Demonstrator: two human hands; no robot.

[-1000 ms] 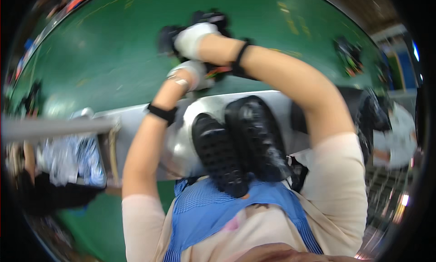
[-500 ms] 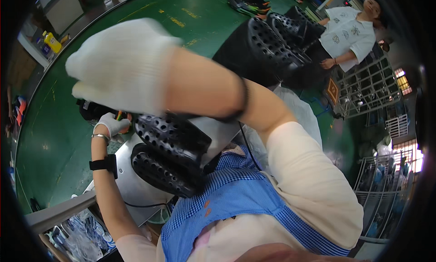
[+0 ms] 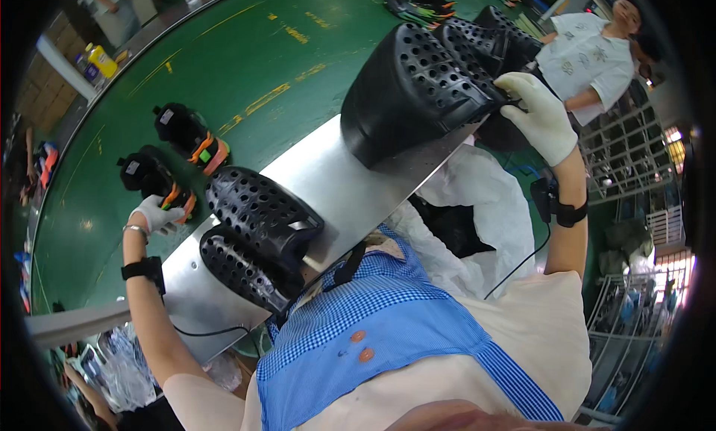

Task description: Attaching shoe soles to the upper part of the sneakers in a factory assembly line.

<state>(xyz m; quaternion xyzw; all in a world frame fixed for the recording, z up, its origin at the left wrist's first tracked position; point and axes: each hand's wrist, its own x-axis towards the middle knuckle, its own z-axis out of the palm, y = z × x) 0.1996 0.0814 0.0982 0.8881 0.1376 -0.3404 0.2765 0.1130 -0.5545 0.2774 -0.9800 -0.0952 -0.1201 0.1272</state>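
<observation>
My left hand (image 3: 155, 215), in a white glove, has its fingers curled at the near end of a black shoe (image 3: 142, 171) with orange trim. A second black shoe (image 3: 181, 129) with orange and green parts is just beyond it. Far to the right, my gloved right hand (image 3: 543, 117) has thumb and fingers about the edge of a black perforated plastic shoe form (image 3: 425, 95), one of several in a stack. Two smaller-looking perforated forms, one (image 3: 261, 207) beside another (image 3: 237, 263), lie on the metal bench between my arms.
The metal bench (image 3: 313, 170) runs diagonally across. A white plastic bag (image 3: 514, 207) with dark contents stands open at its near right side. Another person (image 3: 589, 54) is at the far right by a wire rack (image 3: 623, 140). More shoes (image 3: 418, 5) are farther off.
My right hand has swept from the left, over the bench, to the stacked forms at the right. The left hand has shifted slightly nearer, and both shoes now show.
</observation>
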